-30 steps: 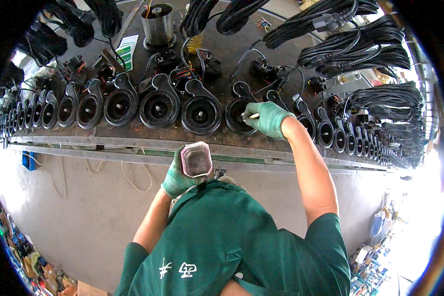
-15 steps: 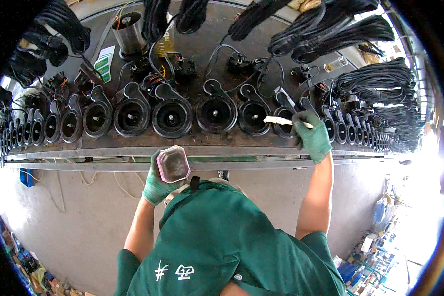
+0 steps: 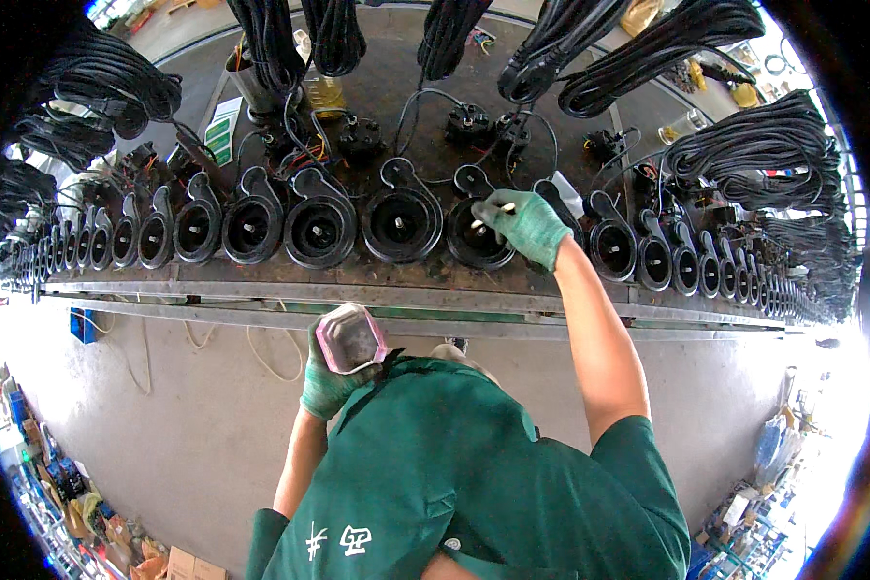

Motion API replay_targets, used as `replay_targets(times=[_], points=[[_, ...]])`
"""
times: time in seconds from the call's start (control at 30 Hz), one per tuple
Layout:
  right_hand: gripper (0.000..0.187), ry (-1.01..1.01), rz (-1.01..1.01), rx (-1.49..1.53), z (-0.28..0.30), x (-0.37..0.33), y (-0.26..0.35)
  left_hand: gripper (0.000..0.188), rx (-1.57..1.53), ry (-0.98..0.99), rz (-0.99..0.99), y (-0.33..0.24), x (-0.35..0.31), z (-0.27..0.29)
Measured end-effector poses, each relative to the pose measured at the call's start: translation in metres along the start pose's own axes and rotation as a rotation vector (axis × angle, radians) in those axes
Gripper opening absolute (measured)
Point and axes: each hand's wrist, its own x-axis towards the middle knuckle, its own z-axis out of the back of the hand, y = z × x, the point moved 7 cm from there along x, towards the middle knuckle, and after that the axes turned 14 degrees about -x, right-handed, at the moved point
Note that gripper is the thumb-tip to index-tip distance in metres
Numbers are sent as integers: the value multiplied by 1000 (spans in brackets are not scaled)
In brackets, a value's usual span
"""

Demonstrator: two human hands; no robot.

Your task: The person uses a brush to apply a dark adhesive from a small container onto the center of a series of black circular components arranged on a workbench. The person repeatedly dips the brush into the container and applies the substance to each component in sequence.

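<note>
My left hand (image 3: 327,389), in a green glove, is wrapped round an eight-sided tub (image 3: 352,340) with a pinkish rim and a greyish inside, held in front of the bench edge. Over the bench, my gloved right hand (image 3: 534,226) grips a slim pale brush (image 3: 507,207), mostly hidden by the fingers. Its lower end points into a round black housing (image 3: 472,253) with a metal shaft in its middle. Whether the tip touches the inside I cannot tell. Just left of it sits another such housing (image 3: 403,253), apart from the hand.
A long row of black housings (image 3: 321,254) lines the front of the dark bench (image 3: 396,277). Behind them are wired black parts (image 3: 360,137) and hanging bundles of black cable (image 3: 454,39). A metal cylinder (image 3: 251,87) and a jar of yellowish liquid (image 3: 326,94) stand at the back left.
My right hand has moved left with the brush, from beside one housing to over its left neighbour. The tub in my left hand has shifted slightly. The whole view has moved a little.
</note>
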Motion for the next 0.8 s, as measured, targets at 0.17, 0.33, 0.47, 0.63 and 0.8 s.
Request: replay_targets(times=[0.17,0.33,0.47,0.63,0.8], points=[[27,158,-47,-67,-5,-11,23,100,143,-3,-7,-4,-4,2],[21,44,241,-388,0,-7,2,102,49,-9,48,-4,1,3],[19,-72,269,-381,15,-12,7,103,126,57,-6,-6,7,-2],[19,-339,245,-57,54,-61,-17,102,191,133,-43,-11,15,-12],[18,-551,31,309,106,-139,-80,103,199,147,-21,-10,16,-22]])
